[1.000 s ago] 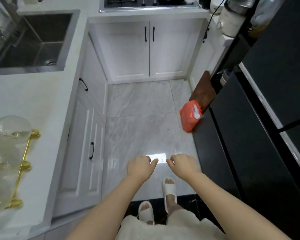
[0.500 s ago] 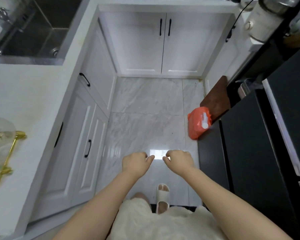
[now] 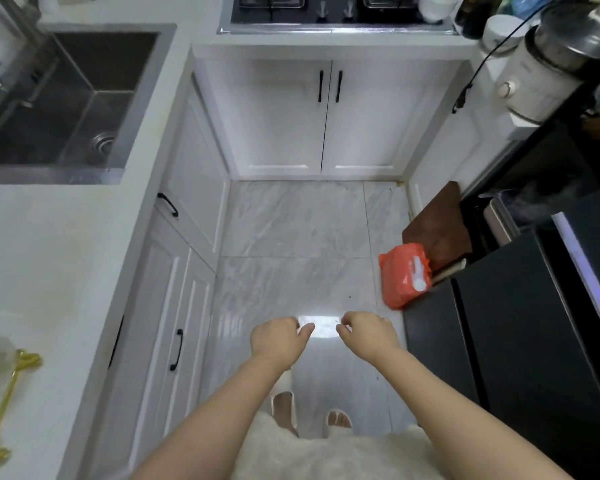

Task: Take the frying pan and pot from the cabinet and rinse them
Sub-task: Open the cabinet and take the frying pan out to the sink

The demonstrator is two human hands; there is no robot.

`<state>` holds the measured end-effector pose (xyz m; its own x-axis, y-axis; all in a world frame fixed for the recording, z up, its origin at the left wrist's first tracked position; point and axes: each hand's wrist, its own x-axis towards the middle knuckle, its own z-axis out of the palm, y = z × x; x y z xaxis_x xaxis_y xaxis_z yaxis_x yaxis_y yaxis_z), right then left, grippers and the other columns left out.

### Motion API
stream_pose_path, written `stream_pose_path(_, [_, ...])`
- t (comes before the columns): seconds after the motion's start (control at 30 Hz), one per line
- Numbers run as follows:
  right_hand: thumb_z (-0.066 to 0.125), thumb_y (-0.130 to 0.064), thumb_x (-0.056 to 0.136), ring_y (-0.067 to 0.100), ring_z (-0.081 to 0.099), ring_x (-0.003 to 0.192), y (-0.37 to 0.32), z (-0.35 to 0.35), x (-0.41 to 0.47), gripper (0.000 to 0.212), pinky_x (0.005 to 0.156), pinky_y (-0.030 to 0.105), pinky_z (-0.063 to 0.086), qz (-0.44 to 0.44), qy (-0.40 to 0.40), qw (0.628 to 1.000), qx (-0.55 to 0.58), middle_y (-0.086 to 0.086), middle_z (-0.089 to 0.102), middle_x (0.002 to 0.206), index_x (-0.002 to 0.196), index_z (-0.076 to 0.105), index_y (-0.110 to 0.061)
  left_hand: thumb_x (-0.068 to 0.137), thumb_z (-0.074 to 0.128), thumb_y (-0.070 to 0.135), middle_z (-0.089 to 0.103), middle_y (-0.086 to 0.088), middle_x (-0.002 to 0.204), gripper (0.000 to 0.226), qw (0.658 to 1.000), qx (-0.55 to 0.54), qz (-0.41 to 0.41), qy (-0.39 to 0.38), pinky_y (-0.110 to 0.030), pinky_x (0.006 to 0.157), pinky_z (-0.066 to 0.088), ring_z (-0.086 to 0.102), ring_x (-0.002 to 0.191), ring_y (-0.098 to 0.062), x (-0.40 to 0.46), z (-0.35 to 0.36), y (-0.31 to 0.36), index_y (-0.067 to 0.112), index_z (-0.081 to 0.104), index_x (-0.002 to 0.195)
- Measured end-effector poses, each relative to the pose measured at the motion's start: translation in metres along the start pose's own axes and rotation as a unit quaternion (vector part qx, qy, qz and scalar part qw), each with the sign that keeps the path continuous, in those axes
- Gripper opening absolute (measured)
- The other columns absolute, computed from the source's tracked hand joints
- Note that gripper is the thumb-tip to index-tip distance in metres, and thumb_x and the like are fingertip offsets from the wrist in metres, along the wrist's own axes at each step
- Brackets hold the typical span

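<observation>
From my remote view through the head camera, the person stood on the marble floor (image 3: 291, 220) of a narrow kitchen, both arms held out in front. The left hand (image 3: 278, 339) and the right hand (image 3: 368, 332) hung near each other, fingers loosely curled, holding nothing. Neither the frying pan nor the pot was anywhere in sight; I judged them to be behind closed doors, most likely in the double-door cabinet (image 3: 326, 116) under the stove (image 3: 326, 10), though the side cabinets (image 3: 187, 209) below the counter were equally shut. The sink (image 3: 73, 95) lay well apart to the left, its basin bare apart from the drain. An orange packet (image 3: 404, 273) leaned by the dark appliance (image 3: 516, 341) on the right.

The step in hand looked to me like the approach. To do it well, I would step forward, crouch square to the doors, take one black handle in each hand, and swing both clear before reaching in, keeping feet away from the packet.
</observation>
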<state>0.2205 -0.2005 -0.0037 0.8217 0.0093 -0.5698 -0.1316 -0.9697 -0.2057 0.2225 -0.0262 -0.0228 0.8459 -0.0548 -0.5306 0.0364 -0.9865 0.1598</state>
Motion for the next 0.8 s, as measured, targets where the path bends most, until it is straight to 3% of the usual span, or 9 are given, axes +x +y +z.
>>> stream_pose_path(0.43, [0.041,-0.038,0.094,0.024,0.057,0.114,-0.045,-0.055,0.074,0.041,0.095,0.035,0.041,0.027,0.029,0.999,0.035,0.005,0.064,0.123,0.127,0.054,-0.019,0.091,0.033,0.059,0.069,0.002,0.112,0.052,0.999,-0.034,0.019,-0.013,-0.031,0.083,0.046,0.063,0.104,-0.022,0.09,-0.066,-0.027,0.023,0.066,0.109])
stream_pose_path(0.8, [0.043,-0.038,0.094,0.024,0.058,0.114,-0.019,-0.105,0.147,0.04,0.096,0.034,0.043,-0.006,0.01,0.999,0.05,0.004,0.064,0.124,0.124,0.057,-0.017,0.09,0.034,0.061,0.069,0.004,0.111,0.052,0.998,-0.049,-0.015,-0.031,-0.03,0.082,0.047,0.063,0.103,-0.02,0.16,-0.099,0.019,0.025,0.065,0.109])
